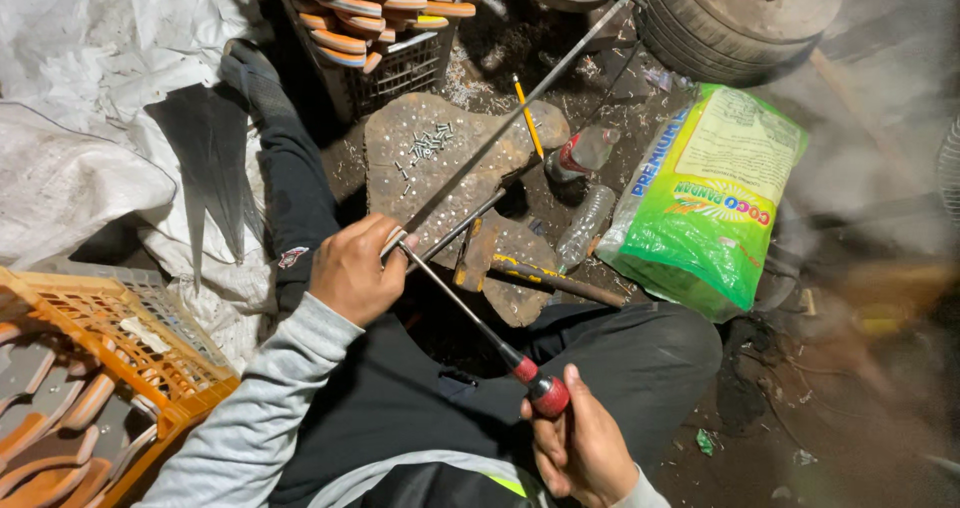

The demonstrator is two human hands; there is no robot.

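We're on a gritty floor (800, 408), pitted wooden block (440, 158) ahead with loose nails (432, 142). Left hand (355, 268) clamps a thin metal rod (455, 230); right hand (580, 448) fisted on the red-handled screwdriver (470, 320).

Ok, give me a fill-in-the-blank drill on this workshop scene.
1. The right hand grips a screwdriver by its ____ handle.
2. The left hand holds a thin metal ____.
3. The green bag lies to the person's ____.
4. The crate at the left is ____.

Missing: red; rod; right; orange
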